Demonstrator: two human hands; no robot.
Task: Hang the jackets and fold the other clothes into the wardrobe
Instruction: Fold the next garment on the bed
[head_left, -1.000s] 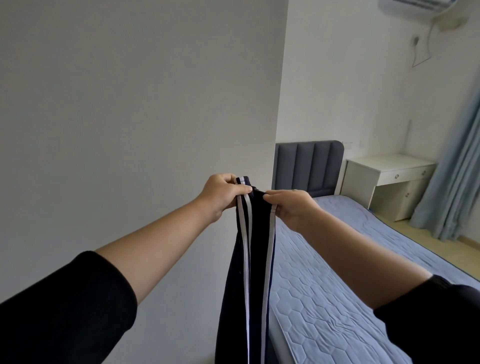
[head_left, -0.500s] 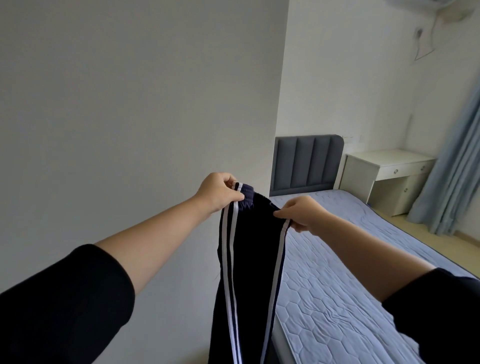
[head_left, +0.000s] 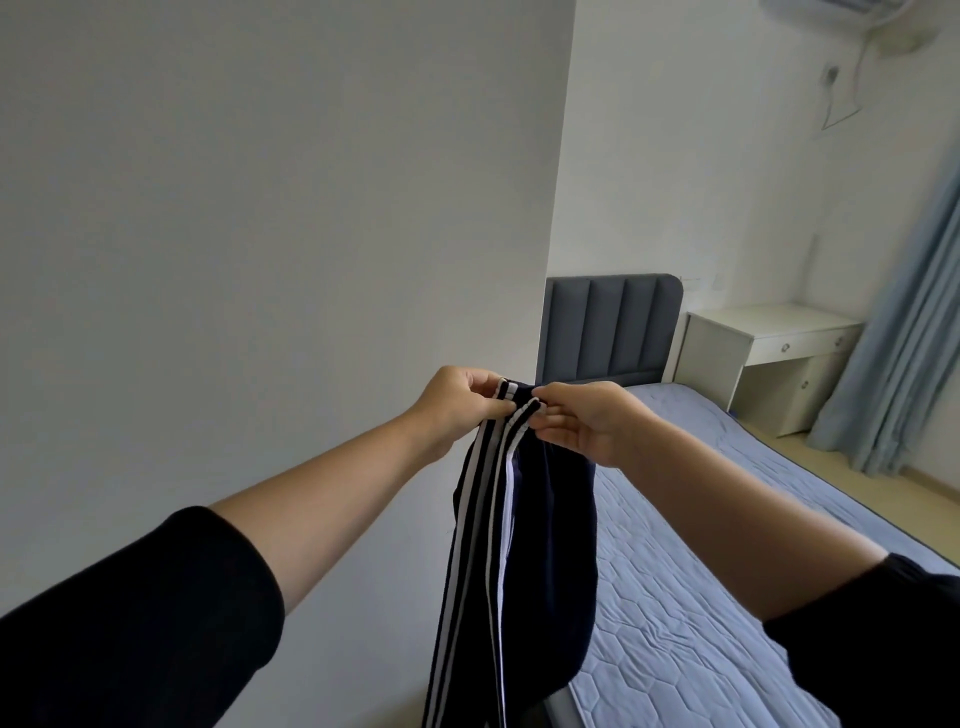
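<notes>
Navy track trousers (head_left: 524, 545) with white side stripes, no readable label, waistband pinched by left hand (head_left: 457, 408) and right hand (head_left: 587, 421)

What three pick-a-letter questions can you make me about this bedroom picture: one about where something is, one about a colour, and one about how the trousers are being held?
1. Where is the white bedside table?
A. Between the grey headboard and the blue curtain.
B. On top of the mattress.
C. Behind a door.

2. What colour are the stripes on the dark trousers?
A. Red.
B. Yellow.
C. White.

3. How are the trousers held?
A. Draped over one arm.
B. The left grip and right grip both pinch the top edge.
C. Clipped on a hanger.

Answers:
1 A, the table stands right of the headboard with the curtain on its far side.
2 C, white stripes run down the dark cloth.
3 B, both pinch the waistband close together and the legs hang down.
</notes>
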